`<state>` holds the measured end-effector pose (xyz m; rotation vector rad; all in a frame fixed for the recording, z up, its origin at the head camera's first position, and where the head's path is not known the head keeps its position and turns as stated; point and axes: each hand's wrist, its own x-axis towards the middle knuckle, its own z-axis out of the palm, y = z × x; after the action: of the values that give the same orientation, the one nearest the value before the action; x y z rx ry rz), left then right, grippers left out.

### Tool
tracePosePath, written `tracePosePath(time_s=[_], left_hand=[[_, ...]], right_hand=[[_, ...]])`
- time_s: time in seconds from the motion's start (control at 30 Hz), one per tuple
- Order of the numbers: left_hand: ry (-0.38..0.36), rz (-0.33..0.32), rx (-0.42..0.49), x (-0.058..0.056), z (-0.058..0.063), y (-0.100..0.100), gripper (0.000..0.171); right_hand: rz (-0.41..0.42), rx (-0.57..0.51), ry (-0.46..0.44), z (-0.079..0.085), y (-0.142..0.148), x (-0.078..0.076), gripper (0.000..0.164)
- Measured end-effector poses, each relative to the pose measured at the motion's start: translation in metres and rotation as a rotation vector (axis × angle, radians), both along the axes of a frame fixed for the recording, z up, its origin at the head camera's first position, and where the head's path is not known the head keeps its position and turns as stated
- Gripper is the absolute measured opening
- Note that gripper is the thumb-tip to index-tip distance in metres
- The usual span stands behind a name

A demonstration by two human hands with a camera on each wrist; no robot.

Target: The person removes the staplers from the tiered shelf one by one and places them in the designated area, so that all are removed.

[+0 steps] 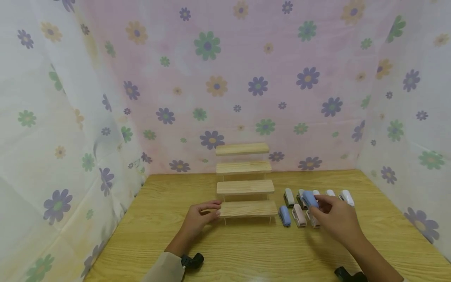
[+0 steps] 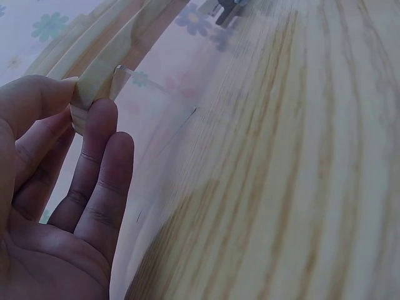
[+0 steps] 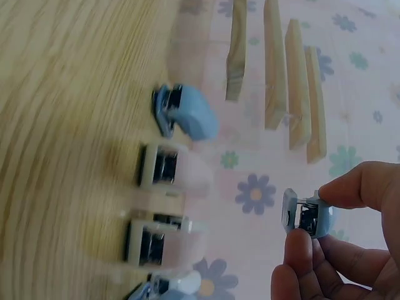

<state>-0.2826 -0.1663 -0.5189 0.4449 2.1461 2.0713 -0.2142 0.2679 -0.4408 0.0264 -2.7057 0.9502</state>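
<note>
A small blue stapler (image 1: 310, 199) is pinched between the thumb and fingers of my right hand (image 1: 337, 221), raised over a group of small staplers; its metal mouth shows in the right wrist view. My left hand (image 1: 198, 219) pinches the left end of the lowest wooden step (image 1: 248, 209) of a tiered display stand, as the left wrist view also shows. In the front row on the table lie another blue stapler (image 1: 284, 216), a pink stapler (image 1: 299, 215) and a second pink one (image 1: 312, 220), partly hidden by my right hand.
Behind the front row are a grey-white stapler (image 1: 289, 197) and several others, with a white stapler (image 1: 346, 197) at the right end. The stand's upper steps (image 1: 243, 149) rise toward a flowered cloth backdrop (image 1: 232, 62). Wood-grain covers the table (image 1: 246, 250).
</note>
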Motion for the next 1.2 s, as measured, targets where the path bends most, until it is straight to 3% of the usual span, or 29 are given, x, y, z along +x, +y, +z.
tracePosePath(time_s=[0.43,0.77,1.2], left_hand=[[0.005,-0.001,0.011,-0.002,0.000,0.002,0.032],[0.001,0.013,0.010,-0.001,0.000,0.001,0.030],[-0.012,0.021,0.010,0.001,0.001,0.002,0.030]], right_hand=[[-0.121,0.043,-0.010,-0.013,0.054,-0.004,0.055],[-0.166,0.019,-0.110,-0.027,0.083,-0.012,0.065],[-0.202,0.018,-0.273,-0.026,0.122,-0.013,0.076]])
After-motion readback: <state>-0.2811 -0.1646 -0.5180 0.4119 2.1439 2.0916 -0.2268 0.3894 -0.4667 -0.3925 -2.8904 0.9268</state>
